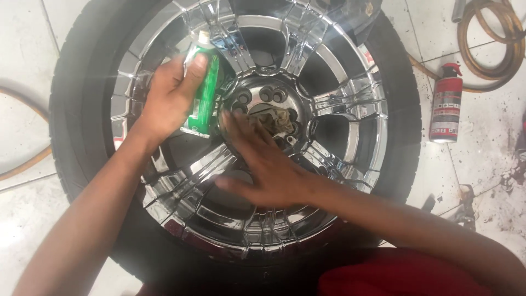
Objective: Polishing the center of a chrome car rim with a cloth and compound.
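Wheel (350, 104) on floor (22, 55); spray can (446, 104) right; hose (493, 38) behind.

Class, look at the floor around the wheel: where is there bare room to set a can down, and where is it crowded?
Bare tile lies left of the tyre, up to the hose at the frame's left edge. Right of the tyre it is crowded: the red spray can, a coiled hose and dark debris on the tiles.
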